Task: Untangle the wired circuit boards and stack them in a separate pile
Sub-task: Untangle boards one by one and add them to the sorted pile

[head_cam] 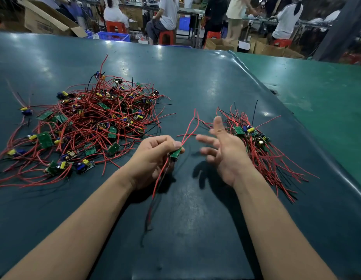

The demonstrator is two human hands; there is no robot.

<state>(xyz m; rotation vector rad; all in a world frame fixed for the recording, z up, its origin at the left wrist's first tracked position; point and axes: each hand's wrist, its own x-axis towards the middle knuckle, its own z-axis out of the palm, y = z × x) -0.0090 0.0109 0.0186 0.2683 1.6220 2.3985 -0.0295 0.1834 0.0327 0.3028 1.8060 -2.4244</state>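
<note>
Your left hand (153,156) has its fingers curled around one small green circuit board (176,152), pinching it just above the dark table (195,81), with red wires (187,128) fanning up and trailing down from it. Your right hand (224,146) hovers beside it, fingers spread and holding nothing. A big tangled heap (88,122) lies to your left; the sorted pile (256,142) sits just beyond your right hand.
</note>
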